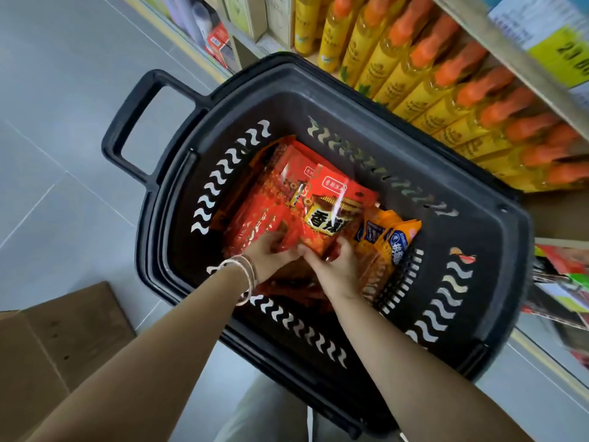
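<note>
A black plastic shopping basket [414, 173] stands on the floor below me, filled with snack packets. Both my hands reach into it. My left hand [271, 253], with bracelets on the wrist, grips the near edge of a red packet [328, 212] with yellow lettering. My right hand [338, 266] holds the same packet's near corner from the right. More red packets [255, 212] lie underneath to the left. Orange packets [389, 237] stand on edge to the right of it.
Shelves run along the right, with a row of yellow bottles with orange caps [446, 78] beside the basket and colourful packets [561, 282] lower down. A brown cardboard box [57, 339] sits on the grey tiled floor at lower left. The basket's handle [134, 122] points left.
</note>
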Demonstrator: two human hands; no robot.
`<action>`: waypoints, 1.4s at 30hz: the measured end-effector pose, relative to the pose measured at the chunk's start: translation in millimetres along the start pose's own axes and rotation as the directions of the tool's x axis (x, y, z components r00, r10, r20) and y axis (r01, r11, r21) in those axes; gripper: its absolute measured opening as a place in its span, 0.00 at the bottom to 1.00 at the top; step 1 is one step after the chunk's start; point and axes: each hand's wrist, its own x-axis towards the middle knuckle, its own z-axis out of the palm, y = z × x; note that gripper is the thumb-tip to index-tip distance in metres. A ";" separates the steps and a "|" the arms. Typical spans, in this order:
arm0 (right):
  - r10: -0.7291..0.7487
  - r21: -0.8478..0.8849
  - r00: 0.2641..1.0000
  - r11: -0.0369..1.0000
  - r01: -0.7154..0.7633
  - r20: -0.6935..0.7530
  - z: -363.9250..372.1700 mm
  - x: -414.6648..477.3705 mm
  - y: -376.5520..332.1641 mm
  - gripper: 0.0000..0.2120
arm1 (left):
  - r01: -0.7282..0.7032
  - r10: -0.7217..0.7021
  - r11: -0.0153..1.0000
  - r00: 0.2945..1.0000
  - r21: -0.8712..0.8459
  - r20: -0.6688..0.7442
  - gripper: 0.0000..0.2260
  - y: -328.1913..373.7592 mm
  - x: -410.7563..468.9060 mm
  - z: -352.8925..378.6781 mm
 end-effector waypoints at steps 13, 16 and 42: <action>0.344 -0.080 0.939 0.935 -0.345 -0.032 -14.1 55.3 -1.2 0.32 | -0.005 -0.018 0.998 0.932 -0.061 -0.363 0.03 -23.5 2.6 -63.0; 0.380 -0.149 0.913 0.904 -0.400 -0.148 2.9 58.9 -6.0 0.50 | -0.016 -0.029 0.993 0.925 -0.117 -0.379 0.07 -21.5 3.9 -58.1; -0.190 0.238 0.897 0.923 0.302 -0.399 -182.2 -142.8 -14.2 0.17 | -0.470 0.469 0.879 0.824 0.080 -0.318 0.09 122.0 -179.8 8.3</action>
